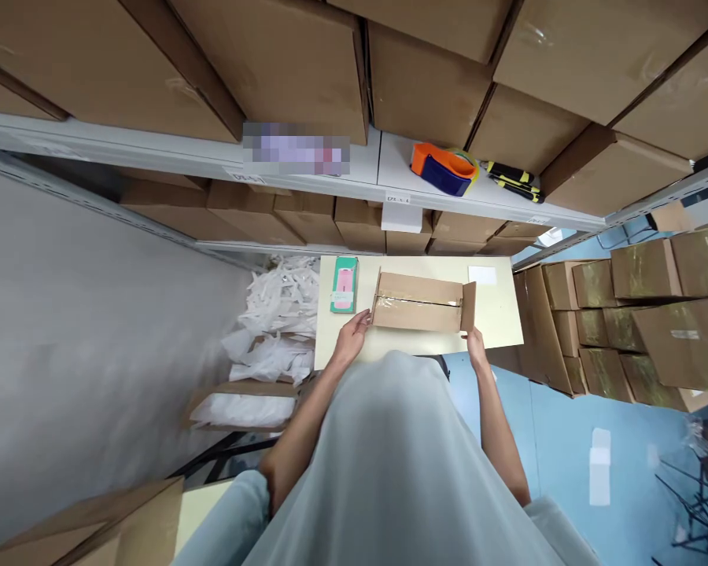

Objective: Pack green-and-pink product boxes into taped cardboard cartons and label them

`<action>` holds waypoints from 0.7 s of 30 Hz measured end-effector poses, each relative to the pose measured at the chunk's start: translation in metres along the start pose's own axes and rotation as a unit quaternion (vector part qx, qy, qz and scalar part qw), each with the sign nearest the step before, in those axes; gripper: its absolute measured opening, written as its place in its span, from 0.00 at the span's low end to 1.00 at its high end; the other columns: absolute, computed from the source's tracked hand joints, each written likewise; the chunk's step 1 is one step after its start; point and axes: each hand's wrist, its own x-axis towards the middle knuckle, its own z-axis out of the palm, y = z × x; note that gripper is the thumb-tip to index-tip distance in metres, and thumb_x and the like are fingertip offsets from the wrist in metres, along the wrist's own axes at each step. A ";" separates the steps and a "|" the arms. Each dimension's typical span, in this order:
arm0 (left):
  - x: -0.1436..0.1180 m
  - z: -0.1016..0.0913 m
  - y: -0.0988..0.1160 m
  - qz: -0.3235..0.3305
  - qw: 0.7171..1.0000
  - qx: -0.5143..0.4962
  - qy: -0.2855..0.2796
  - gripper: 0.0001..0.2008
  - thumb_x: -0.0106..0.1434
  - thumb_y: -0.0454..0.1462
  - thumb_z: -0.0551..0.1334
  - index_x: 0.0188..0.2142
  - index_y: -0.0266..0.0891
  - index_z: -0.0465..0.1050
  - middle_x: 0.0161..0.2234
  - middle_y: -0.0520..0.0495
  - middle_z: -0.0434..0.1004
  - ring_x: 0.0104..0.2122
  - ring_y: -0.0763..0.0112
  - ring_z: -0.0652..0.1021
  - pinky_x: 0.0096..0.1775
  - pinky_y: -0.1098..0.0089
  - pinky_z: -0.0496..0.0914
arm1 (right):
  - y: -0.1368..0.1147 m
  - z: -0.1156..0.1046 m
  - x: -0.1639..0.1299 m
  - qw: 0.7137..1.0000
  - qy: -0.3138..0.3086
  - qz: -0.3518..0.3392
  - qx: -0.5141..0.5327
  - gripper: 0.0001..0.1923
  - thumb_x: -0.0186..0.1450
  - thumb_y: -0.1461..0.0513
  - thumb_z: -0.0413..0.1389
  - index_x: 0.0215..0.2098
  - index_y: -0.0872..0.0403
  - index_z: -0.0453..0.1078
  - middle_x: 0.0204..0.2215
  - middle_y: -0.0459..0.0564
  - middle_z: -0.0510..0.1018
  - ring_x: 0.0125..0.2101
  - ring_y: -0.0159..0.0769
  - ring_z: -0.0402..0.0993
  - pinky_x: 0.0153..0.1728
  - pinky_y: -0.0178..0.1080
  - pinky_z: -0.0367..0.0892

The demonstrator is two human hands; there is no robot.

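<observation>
A brown cardboard box (418,308) lies on the pale table (401,343), clear tape along its middle seam. Its right end flap (468,306) sticks out, and a thin flap stands at the left end. My left hand (352,336) grips the box's near left corner, fingers along that end. At the near right corner, my right hand (476,346) holds the box by its end flap, some of its fingers hidden. Left of the box, a green package with a pink panel (344,284) lies on the table.
White packing material (286,303) is heaped left of the table. A shelf (359,169) above bears cartons, an orange and blue tape dispenser (444,168) and yellow-black cutters (514,181). Stacked cartons (613,314) stand to the right. A white paper (482,275) lies at the table's back.
</observation>
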 end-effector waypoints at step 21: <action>0.022 0.001 0.057 0.304 0.921 0.240 -0.048 0.17 0.79 0.45 0.57 0.53 0.41 0.82 0.57 0.34 0.78 0.62 0.47 0.77 0.69 0.49 0.72 | -0.053 -0.023 0.067 0.964 -0.100 -0.176 -0.171 0.19 0.75 0.54 0.58 0.57 0.53 0.83 0.62 0.62 0.83 0.63 0.55 0.79 0.67 0.58 0.74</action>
